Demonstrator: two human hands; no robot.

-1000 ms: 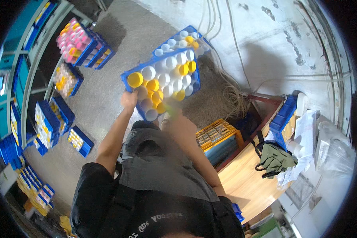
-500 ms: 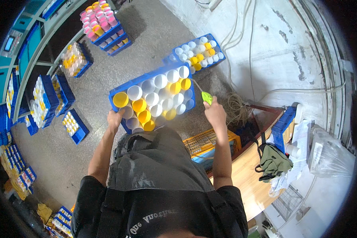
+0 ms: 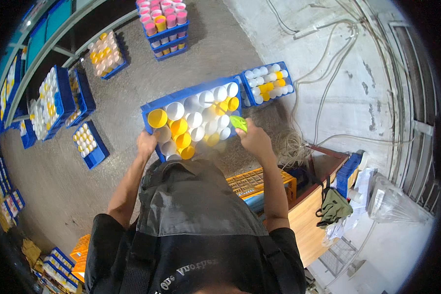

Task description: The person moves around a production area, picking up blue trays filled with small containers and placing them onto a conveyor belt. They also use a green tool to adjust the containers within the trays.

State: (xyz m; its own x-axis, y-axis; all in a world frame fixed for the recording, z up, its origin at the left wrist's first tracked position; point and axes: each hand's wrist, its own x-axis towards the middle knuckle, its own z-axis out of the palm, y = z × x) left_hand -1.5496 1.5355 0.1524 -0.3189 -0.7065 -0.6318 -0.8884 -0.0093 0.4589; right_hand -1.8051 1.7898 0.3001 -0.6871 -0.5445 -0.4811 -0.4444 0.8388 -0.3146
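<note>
In front of my body a blue plastic crate (image 3: 196, 88) holds rows of white and yellow open-ended cups or tubes (image 3: 194, 119), their mouths facing me. My left hand (image 3: 147, 143) is closed on the crate's left edge. At the crate's right end my right hand (image 3: 256, 139) grips a lime-green air blow gun (image 3: 238, 123), its head close to the rightmost cups. The blow gun's nozzle is hard to make out against the cups. A faint whitish haze hangs by the lower right cups.
Another blue crate (image 3: 247, 87) of cups stands behind on the right. A stacked set of crates with pink cups (image 3: 171, 20) is at the far side. More crates (image 3: 98, 156) stand left. To the right are coiled hose (image 3: 290, 149), a yellow crate (image 3: 252, 182) and a wooden table (image 3: 304, 230).
The blow gun in my right hand has moved left and slightly down, closer to the cups. My left hand still grips the crate. The whole view has shifted.
</note>
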